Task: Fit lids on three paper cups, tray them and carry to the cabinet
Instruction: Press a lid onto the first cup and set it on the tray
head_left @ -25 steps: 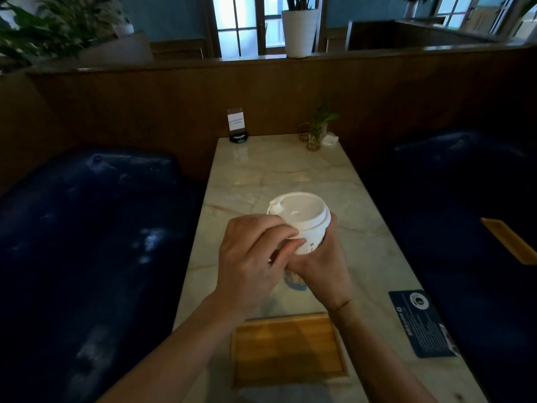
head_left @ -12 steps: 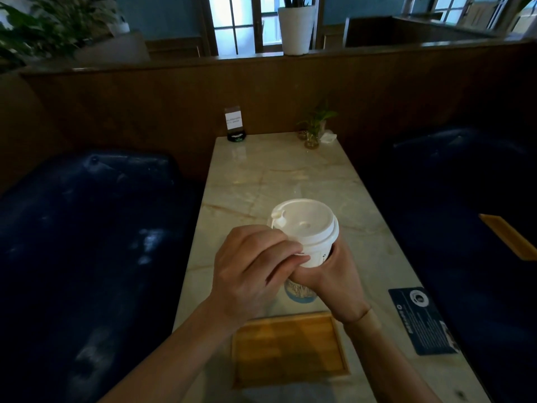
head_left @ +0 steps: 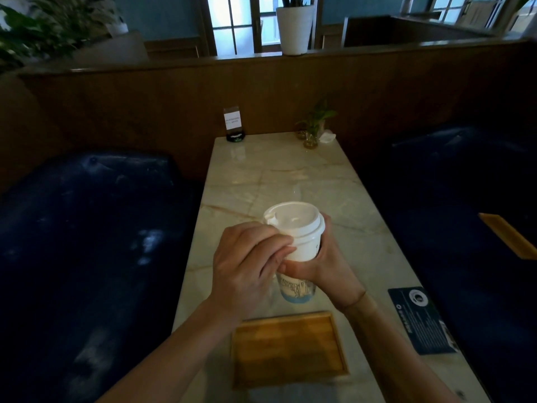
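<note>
Benches: dark blue padded bench seats [head_left: 87, 242] run along both long sides of the table, backed by a brown wooden partition [head_left: 261, 91].
Table: a pale marble-patterned table [head_left: 279, 175] stretches away from the viewer, its far end against the partition.
Tray: a wooden tray [head_left: 287, 349] lies flat on the near end of the table, nothing standing in it, just below the hands.
Card: a dark blue printed card [head_left: 421, 321] lies flat near the table's right edge, right of the tray.
Left hand: the left hand [head_left: 247, 269] has its fingers curled in against the cup's left side, fingertips touching the lid's lower rim; whether they pinch the rim I cannot tell.
Right hand: the right hand [head_left: 325, 263] wraps around the cup's body from the right, thumb lying across the front.
Cup: a paper cup [head_left: 299, 274], white with a blue printed band near its base, is held upright above the table between tray and table middle.
Lid: a white plastic lid [head_left: 293, 221] sits on top of the cup.
Far end: a small sign holder [head_left: 234, 123] stands at the left corner, a small plant in a glass jar [head_left: 312, 132] at the right.
</note>
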Available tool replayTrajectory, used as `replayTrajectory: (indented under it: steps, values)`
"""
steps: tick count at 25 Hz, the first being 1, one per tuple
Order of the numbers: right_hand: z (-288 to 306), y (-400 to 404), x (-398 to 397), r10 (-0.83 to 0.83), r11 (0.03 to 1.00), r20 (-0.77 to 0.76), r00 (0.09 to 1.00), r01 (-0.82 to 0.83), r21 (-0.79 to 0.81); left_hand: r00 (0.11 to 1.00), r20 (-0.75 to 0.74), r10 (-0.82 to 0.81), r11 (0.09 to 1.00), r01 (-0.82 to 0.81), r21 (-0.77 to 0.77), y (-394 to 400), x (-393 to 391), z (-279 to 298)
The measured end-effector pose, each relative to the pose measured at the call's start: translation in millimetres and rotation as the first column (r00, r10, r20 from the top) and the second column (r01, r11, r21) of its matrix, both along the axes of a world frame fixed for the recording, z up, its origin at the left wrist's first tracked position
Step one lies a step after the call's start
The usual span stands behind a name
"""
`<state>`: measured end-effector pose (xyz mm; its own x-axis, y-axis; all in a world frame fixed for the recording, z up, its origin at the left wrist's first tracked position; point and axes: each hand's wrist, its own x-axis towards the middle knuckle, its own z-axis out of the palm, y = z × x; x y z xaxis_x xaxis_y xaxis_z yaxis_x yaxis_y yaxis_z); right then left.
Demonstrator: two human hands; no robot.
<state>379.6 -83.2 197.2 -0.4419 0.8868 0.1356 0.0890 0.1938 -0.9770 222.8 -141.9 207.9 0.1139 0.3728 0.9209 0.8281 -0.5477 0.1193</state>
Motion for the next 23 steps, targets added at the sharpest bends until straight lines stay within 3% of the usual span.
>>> replayTrajectory:
  steps: [3,8,10,17,23]
  values:
    - [1.1,8.0,-5.6,-0.020,1.000,-0.009,1.000,0.020,-0.001,0.999,0.004,0.053,0.998,-0.053,-0.042,7.5,-1.8,2.0]
    - [-4.0,-5.9,-25.1,-0.275,0.956,-0.100,0.956,0.282,0.073,0.995,-0.041,0.092,0.996,-0.092,0.016,10.2,9.7,9.4]
    - [-6.9,-9.9,-24.8,-0.304,0.947,-0.164,0.938,0.317,0.058,0.994,-0.067,0.091,0.995,-0.087,0.057,7.6,12.9,12.6]
    - [-8.4,-20.7,-5.3,-0.210,0.977,-0.199,0.957,0.215,0.000,0.988,-0.111,0.106,0.973,-0.080,0.217,-0.8,15.2,16.6]
    - [-3.0,-11.7,-2.8,-0.107,0.994,-0.144,0.984,0.104,-0.032,0.989,-0.141,0.048,0.991,-0.029,0.133,0.5,6.8,9.5]
